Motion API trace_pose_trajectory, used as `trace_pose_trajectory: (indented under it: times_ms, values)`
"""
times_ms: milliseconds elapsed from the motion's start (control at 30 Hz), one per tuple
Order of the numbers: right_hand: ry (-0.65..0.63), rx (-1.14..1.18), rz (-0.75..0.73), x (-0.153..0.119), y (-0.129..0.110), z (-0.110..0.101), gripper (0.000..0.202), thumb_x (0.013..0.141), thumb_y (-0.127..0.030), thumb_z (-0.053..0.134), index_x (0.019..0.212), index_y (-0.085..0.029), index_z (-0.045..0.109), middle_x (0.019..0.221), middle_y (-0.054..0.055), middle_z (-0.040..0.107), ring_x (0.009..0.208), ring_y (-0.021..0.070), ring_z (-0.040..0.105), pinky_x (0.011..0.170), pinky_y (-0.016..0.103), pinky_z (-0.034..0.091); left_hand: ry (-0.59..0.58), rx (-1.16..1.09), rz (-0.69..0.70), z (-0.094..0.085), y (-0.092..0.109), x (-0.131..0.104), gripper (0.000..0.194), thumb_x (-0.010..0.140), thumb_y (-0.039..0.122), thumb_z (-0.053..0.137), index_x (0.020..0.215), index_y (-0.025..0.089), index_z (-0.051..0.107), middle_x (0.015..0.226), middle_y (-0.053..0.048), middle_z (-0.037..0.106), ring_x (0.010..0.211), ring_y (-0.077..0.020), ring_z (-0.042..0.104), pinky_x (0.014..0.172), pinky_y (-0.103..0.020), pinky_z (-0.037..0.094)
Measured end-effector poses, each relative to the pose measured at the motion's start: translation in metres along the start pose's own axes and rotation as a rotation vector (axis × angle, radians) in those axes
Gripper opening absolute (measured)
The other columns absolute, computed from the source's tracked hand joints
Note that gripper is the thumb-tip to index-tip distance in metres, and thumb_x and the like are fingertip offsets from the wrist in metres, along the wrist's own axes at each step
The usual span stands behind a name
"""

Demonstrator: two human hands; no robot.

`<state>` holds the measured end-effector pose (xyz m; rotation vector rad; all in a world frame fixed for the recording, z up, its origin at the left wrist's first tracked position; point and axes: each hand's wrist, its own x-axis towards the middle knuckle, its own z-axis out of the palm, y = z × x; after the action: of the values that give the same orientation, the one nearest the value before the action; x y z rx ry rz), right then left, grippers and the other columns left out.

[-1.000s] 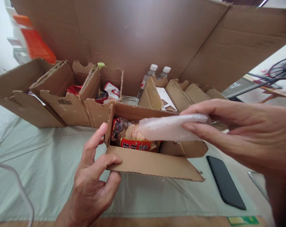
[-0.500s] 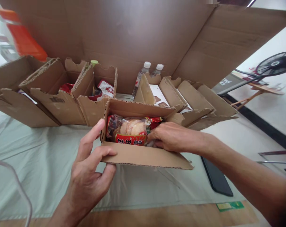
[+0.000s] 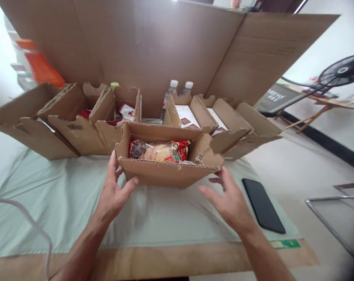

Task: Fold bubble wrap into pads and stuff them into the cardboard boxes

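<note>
An open cardboard box stands on the pale green cloth in front of me. Inside it lies a red snack bag with a clear wrapper. My left hand touches the box's left front corner, thumb against the front wall, fingers spread. My right hand hovers open just off the box's right front corner and holds nothing.
A row of open cardboard boxes with snack packs stands behind, then two water bottles and a tall cardboard sheet. A black phone lies on the cloth at the right. An orange container stands far left.
My right hand brought a clear wrapped pack into the box, let it go and drew back out. The front flap of the box now stands upright. My left hand shifted to the corner.
</note>
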<state>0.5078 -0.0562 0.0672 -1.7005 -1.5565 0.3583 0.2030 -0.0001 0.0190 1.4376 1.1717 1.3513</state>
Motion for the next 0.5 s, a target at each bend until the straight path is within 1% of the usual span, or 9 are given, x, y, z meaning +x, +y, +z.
trace_pose_trajectory:
  times_ms: [67, 100, 167, 233, 267, 333, 400, 433, 500]
  values:
    - [-0.052, 0.126, 0.051, 0.008, -0.003, 0.028, 0.059, 0.082, -0.058, 0.070, 0.125, -0.017, 0.064, 0.116, 0.014, 0.075, 0.096, 0.0293, 0.072, 0.083, 0.045, 0.060, -0.038, -0.062, -0.032, 0.009, 0.001, 0.010, 0.079, 0.085, 0.051, 0.076, 0.151, 0.025, 0.041, 0.154, -0.014, 0.052, 0.137, -0.0289, 0.055, 0.114, -0.043, 0.046]
    - [-0.052, 0.185, 0.061, 0.010, -0.007, 0.036, 0.056, 0.083, -0.059, 0.068, 0.120, -0.016, 0.066, 0.114, 0.015, 0.075, 0.100, 0.0301, 0.071, 0.085, 0.045, 0.059, -0.049, -0.088, -0.043, 0.013, 0.003, 0.012, 0.076, 0.084, 0.053, 0.076, 0.147, 0.022, 0.045, 0.148, -0.014, 0.057, 0.134, -0.0287, 0.057, 0.113, -0.042, 0.047]
    - [-0.037, 0.251, 0.054, 0.006, -0.014, 0.040, 0.051, 0.087, -0.057, 0.065, 0.116, -0.015, 0.068, 0.111, 0.014, 0.076, 0.103, 0.0300, 0.070, 0.087, 0.042, 0.058, -0.055, -0.117, -0.046, 0.018, 0.008, 0.007, 0.073, 0.082, 0.056, 0.076, 0.139, 0.019, 0.050, 0.142, -0.015, 0.061, 0.133, -0.0296, 0.058, 0.113, -0.042, 0.046]
    - [-0.023, 0.222, 0.044, -0.012, -0.021, 0.032, 0.045, 0.089, -0.055, 0.064, 0.112, -0.017, 0.070, 0.102, 0.011, 0.078, 0.092, 0.0278, 0.072, 0.077, 0.038, 0.059, -0.037, -0.107, -0.041, 0.014, 0.012, -0.013, 0.070, 0.082, 0.057, 0.076, 0.136, 0.019, 0.052, 0.141, -0.015, 0.062, 0.135, -0.0310, 0.057, 0.115, -0.043, 0.045]
    - [-0.022, 0.191, 0.029, -0.023, -0.025, 0.028, 0.041, 0.089, -0.054, 0.065, 0.107, -0.018, 0.072, 0.097, 0.009, 0.078, 0.085, 0.0266, 0.072, 0.071, 0.036, 0.058, -0.031, -0.083, -0.052, 0.008, 0.013, -0.027, 0.068, 0.083, 0.057, 0.075, 0.134, 0.019, 0.053, 0.140, -0.015, 0.062, 0.136, -0.0315, 0.056, 0.116, -0.045, 0.043]
    - [-0.027, 0.146, -0.023, -0.046, -0.037, 0.021, 0.033, 0.089, -0.051, 0.066, 0.098, -0.020, 0.073, 0.091, 0.008, 0.078, 0.077, 0.0250, 0.070, 0.064, 0.034, 0.057, -0.006, -0.016, -0.110, -0.013, 0.016, -0.058, 0.063, 0.084, 0.056, 0.075, 0.132, 0.020, 0.055, 0.139, -0.015, 0.063, 0.139, -0.0328, 0.053, 0.119, -0.048, 0.039]
    - [-0.048, 0.146, -0.091, -0.058, -0.057, 0.023, 0.028, 0.089, -0.048, 0.067, 0.094, -0.021, 0.074, 0.090, 0.007, 0.078, 0.077, 0.0248, 0.071, 0.066, 0.034, 0.058, 0.050, 0.043, -0.186, -0.041, 0.024, -0.081, 0.062, 0.083, 0.055, 0.077, 0.129, 0.020, 0.056, 0.136, -0.014, 0.064, 0.139, -0.0347, 0.052, 0.121, -0.052, 0.035]
    - [-0.065, 0.158, -0.127, -0.059, -0.069, 0.026, 0.026, 0.090, -0.047, 0.068, 0.095, -0.022, 0.074, 0.091, 0.007, 0.077, 0.079, 0.0250, 0.071, 0.069, 0.035, 0.059, 0.098, 0.062, -0.206, -0.054, 0.032, -0.085, 0.061, 0.081, 0.054, 0.079, 0.127, 0.020, 0.057, 0.134, -0.014, 0.065, 0.137, -0.0359, 0.054, 0.120, -0.054, 0.036]
    - [-0.101, 0.198, -0.188, -0.047, -0.093, 0.031, 0.028, 0.090, -0.046, 0.069, 0.102, -0.022, 0.074, 0.093, 0.007, 0.077, 0.085, 0.0253, 0.071, 0.075, 0.036, 0.060, 0.209, 0.083, -0.169, -0.071, 0.054, -0.076, 0.060, 0.079, 0.053, 0.081, 0.122, 0.018, 0.058, 0.129, -0.013, 0.067, 0.131, -0.0373, 0.058, 0.117, -0.054, 0.041]
